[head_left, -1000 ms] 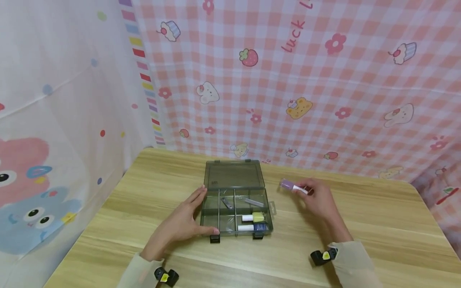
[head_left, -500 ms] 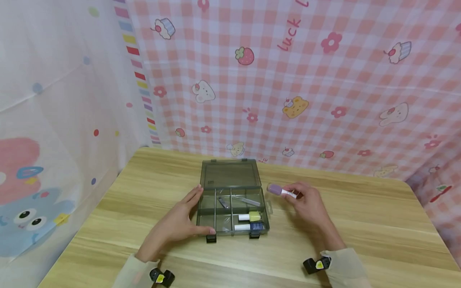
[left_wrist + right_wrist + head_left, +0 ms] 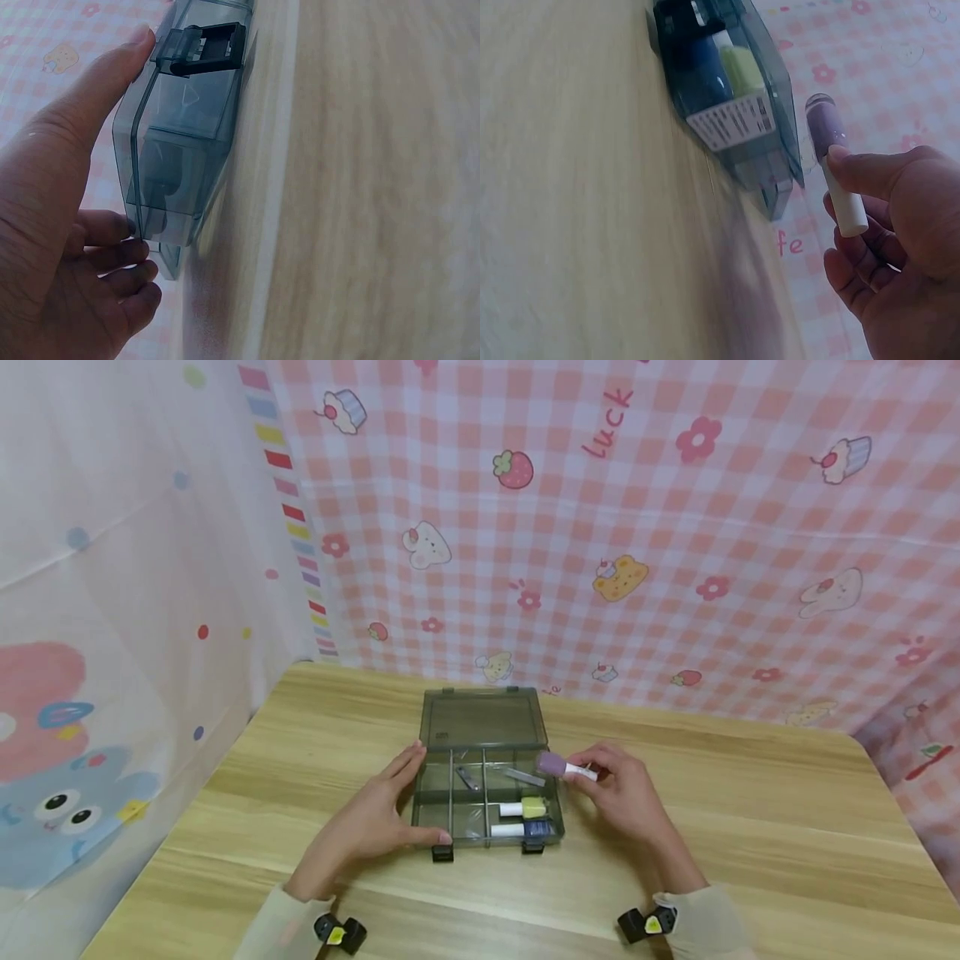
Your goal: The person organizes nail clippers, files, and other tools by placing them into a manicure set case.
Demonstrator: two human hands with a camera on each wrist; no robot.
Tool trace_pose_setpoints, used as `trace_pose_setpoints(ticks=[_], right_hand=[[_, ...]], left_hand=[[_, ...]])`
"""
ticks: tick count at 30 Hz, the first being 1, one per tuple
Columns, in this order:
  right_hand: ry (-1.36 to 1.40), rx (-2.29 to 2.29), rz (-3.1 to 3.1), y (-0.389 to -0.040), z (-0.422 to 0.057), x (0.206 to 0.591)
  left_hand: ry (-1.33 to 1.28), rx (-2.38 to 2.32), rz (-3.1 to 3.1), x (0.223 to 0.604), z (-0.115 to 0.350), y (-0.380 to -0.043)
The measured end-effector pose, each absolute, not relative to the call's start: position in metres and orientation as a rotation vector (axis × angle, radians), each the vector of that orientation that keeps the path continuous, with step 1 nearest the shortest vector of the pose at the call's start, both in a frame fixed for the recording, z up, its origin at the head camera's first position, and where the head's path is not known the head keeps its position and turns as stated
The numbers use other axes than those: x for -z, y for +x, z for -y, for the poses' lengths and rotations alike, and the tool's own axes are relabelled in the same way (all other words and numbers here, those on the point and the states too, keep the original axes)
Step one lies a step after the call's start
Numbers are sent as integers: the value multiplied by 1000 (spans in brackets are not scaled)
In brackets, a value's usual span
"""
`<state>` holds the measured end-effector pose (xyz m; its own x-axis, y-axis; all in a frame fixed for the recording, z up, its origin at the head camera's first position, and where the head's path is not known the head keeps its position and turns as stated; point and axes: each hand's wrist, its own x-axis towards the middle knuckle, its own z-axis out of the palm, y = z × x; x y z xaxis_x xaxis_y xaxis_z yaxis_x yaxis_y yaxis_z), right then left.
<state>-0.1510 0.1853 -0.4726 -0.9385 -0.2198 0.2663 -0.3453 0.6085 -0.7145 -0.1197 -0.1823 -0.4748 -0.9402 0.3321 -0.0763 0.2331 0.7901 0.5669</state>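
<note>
A smoky clear plastic compartment box [image 3: 483,720] lies on the table, its lid folded back. My left hand [image 3: 367,820] holds its left side, thumb on the front rim and fingers along the side wall. Between thumb and fingers, my right hand [image 3: 624,792] pinches the white cap of a purple nail polish bottle [image 3: 551,765], held above the box's right edge. In the front right compartment lie a yellow nail polish bottle [image 3: 535,808] and a dark blue nail polish bottle [image 3: 537,829]. Behind them rests a thin grey strip [image 3: 525,777]; a nail clipper [image 3: 467,777] lies in the middle back compartment.
Two black latches, one a left latch [image 3: 442,853], stick out from the box front. The wooden table [image 3: 757,827] reaches back to a pink checked cloth [image 3: 570,527]. A white printed cloth [image 3: 150,568] hangs on the left.
My right hand has carried the purple nail polish bottle leftward, from beside the box to over its right edge. The left hand has stayed on the box.
</note>
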Motion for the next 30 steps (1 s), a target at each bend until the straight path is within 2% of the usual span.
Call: trace_pose_setpoints(ticks=[30], right_hand=[[723, -1216, 2726, -128, -155, 464]], left_hand=[[452, -856, -2810, 473, 181, -120]])
